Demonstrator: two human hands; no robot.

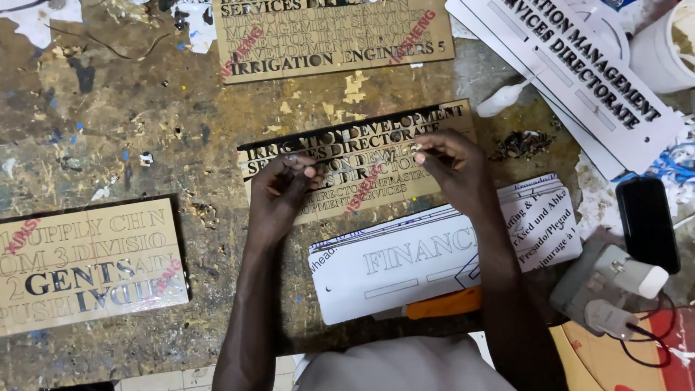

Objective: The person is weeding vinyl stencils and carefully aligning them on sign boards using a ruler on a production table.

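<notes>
Hands pinch tiny cut letters over the gold-faced letter sheet (362, 163) at bench centre.

Left hand (286, 190) nips a small dark piece, as does the right hand (452, 163) at its 3 o'clock. A white sign blank (405, 268) lies at 6 o'clock, a glue bottle (507, 98) at 1 o'clock. Judged risk: such small pieces could slip and vanish among the bench litter.
</notes>
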